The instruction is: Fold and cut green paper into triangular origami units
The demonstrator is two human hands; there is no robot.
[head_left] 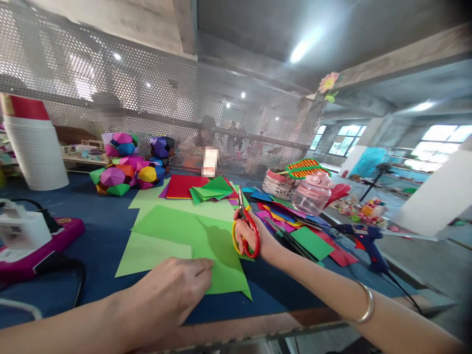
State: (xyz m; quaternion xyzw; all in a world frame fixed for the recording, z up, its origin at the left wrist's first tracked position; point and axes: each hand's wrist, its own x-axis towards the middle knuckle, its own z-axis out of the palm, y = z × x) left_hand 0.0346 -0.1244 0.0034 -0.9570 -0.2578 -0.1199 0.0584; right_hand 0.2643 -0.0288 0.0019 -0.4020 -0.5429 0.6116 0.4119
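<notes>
A bright green sheet of paper [206, 246] lies flat on the dark blue tabletop [103, 231], near the front edge, on top of paler green sheets. From my remote seat I see the left hand [173, 295] pressed palm-down on the sheet's near corner, fingers spread flat and not gripping anything. The right hand [254, 236] sits just past the sheet's right edge, clenched through the handles of red-and-yellow scissors [245, 223]; the blades point away from me and upward, and I cannot tell whether they meet the paper. A silver bangle circles the right wrist. Behind the sheet lies a stack of folded green and red paper [201, 188]. At far left stands a tall white stack of paper cups [35, 147], with colourful folded paper balls [129, 169] beside it.
</notes>
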